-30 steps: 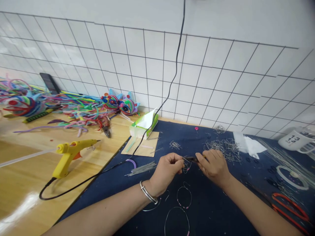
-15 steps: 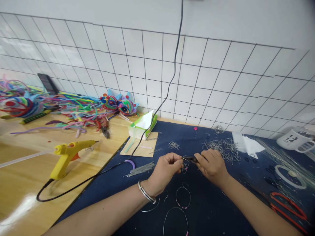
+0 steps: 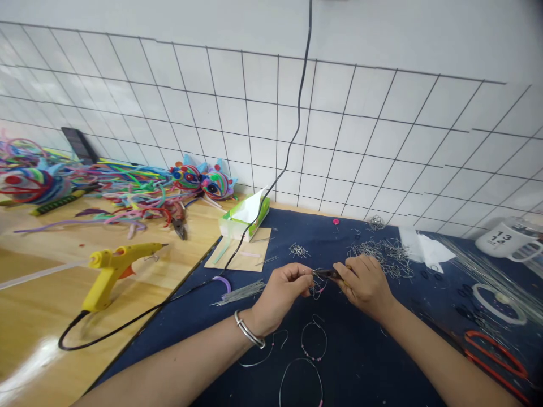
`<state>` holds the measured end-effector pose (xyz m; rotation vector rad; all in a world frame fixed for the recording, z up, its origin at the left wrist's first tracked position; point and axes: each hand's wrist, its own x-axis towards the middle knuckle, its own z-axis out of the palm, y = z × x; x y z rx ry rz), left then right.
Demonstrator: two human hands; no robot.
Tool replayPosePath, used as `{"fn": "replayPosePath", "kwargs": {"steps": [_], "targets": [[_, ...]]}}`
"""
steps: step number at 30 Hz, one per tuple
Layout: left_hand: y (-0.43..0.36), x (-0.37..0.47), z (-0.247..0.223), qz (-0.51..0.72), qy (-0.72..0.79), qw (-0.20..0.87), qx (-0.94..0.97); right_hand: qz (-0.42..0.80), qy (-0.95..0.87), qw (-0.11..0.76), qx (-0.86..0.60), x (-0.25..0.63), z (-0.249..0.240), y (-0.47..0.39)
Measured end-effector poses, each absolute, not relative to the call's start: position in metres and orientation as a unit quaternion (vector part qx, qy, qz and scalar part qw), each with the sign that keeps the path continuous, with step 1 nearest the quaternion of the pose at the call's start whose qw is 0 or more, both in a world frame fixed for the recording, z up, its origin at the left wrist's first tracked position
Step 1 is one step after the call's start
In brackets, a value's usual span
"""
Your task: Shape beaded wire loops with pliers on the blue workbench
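Observation:
My left hand (image 3: 288,291), with a silver bangle on its wrist, pinches a thin wire piece with pink beads (image 3: 318,290). My right hand (image 3: 365,282) is wrapped round dark-jawed pliers (image 3: 327,273), whose tips meet the wire at my left fingertips. Below the hands, on the dark blue cloth (image 3: 352,362), lie a small wire ring with pink beads (image 3: 314,341) and a larger wire loop (image 3: 300,384). Part of another curved wire (image 3: 257,362) shows beside my left forearm.
A yellow glue gun (image 3: 110,274) and its cord lie left. Behind are a tissue box (image 3: 244,220), bent wire pieces (image 3: 382,255) and straight wires (image 3: 240,293). At right are red-handled scissors (image 3: 496,353) and a white mug (image 3: 504,240). Pipe cleaners (image 3: 139,181) fill the back left.
The whole view has shifted slightly, so things appear a little further left. Both hands keep their hold, and the pliers' jaws remain at the wire by my left fingertips.

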<state>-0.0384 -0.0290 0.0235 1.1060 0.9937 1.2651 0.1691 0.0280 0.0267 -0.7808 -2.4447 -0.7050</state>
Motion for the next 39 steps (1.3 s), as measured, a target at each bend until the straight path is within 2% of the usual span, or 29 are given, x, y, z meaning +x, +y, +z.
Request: {"fn": "replayPosePath", "kwargs": {"steps": [14,26,39], "targets": [[-0.0287,-0.0413,0.0246,0.513,0.391,0.628,0.435,-0.32,-0.882,0.225,-0.262,0.1742,0.0303,0.0282],[-0.0254,-0.046,0.025,0.476,0.393,0.626,0.476,-0.341,-0.886,0.202,-0.239,0.1773,0.0318,0.0315],[-0.0249,-0.0469,0.025,0.466,0.4,0.612,0.498,-0.312,-0.901,0.182,-0.24,0.1758,0.0347,0.0314]]}}
